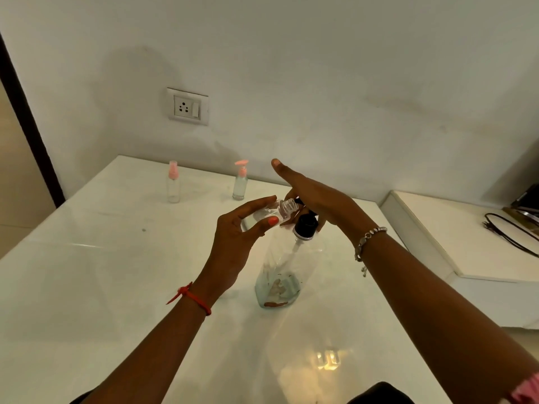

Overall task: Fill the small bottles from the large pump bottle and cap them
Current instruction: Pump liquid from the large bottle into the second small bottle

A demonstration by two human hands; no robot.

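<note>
A large clear pump bottle with a black pump head stands mid-table, a little liquid at its bottom. My right hand lies on top of the pump head, fingers pressing it, thumb raised. My left hand grips a small clear uncapped bottle, tilted sideways with its threaded neck at the pump's nozzle. Two more small clear bottles stand at the back: one with a pink spray cap, one with a pink pump cap.
The white table meets the wall behind. A wall socket sits above it. To the right is a lower white ledge with a black cable and a dark device at the edge.
</note>
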